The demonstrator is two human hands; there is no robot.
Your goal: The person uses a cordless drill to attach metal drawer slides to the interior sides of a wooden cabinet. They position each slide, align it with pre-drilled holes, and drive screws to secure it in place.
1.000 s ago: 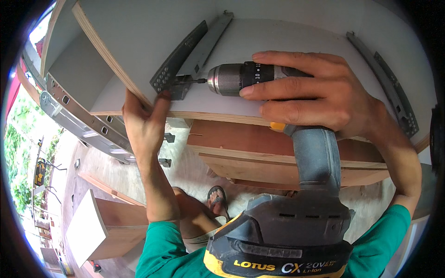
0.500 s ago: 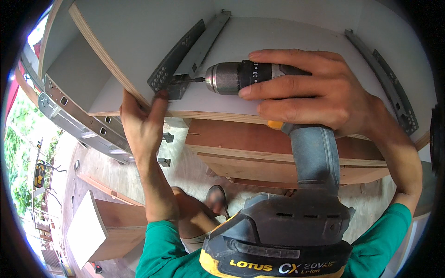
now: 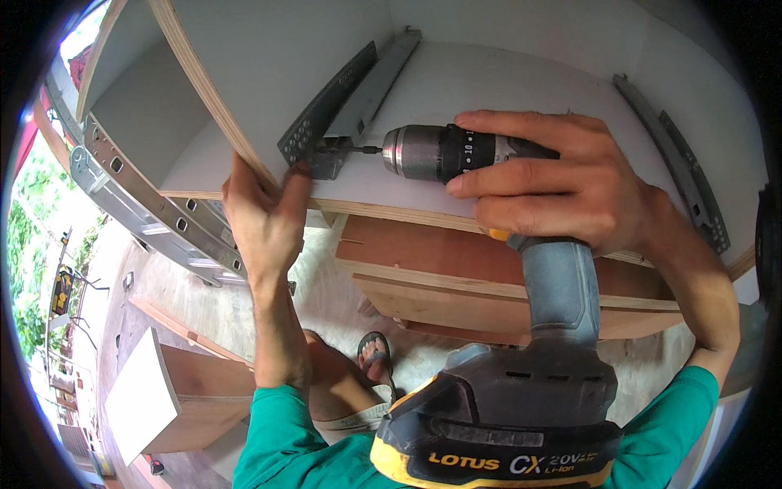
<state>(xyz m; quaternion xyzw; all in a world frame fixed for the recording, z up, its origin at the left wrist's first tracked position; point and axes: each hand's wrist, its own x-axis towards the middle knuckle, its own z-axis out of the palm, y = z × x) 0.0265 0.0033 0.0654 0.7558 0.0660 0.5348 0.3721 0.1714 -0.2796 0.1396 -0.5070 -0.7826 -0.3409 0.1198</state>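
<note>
The black-and-yellow cordless drill [image 3: 562, 297] was gripped by the right hand [image 3: 570, 183], its fingers laid along the barrel; whether the trigger was pressed could not be told. The upright white panel with a bare plywood edge [image 3: 208, 90] was clasped by the left hand [image 3: 265, 216], the fingers partly hidden behind it and the thumb set at the low end of the dark grey perforated metal rail [image 3: 332, 102]. The thin dark steel bit [image 3: 358, 149] was pointed leftward at that end, near the thumb; contact with the metal could not be made out. The thumb could be nicked if the bit were deflected by the smooth metal, the rail could be knocked out of line if it were pressed unevenly, and a tilted hole could be caused if the drill were dragged down by its bulky battery [image 3: 497, 440]. The chuck [image 3: 393, 151] was formed of dull rounded metal, and the handle was covered in scuffed grey. Beside the rail, a flat light-grey metal strip [image 3: 379, 85] was set above the smooth white cabinet board [image 3: 489, 85], by whose right side a slender pair of dark metal rails [image 3: 680, 159] was placed. Beneath, reddish-brown wooden panels [image 3: 432, 244] were seen; farther left, a silver metal ladder [image 3: 147, 193] and a white-fronted wooden box [image 3: 142, 399] were visible.
</note>
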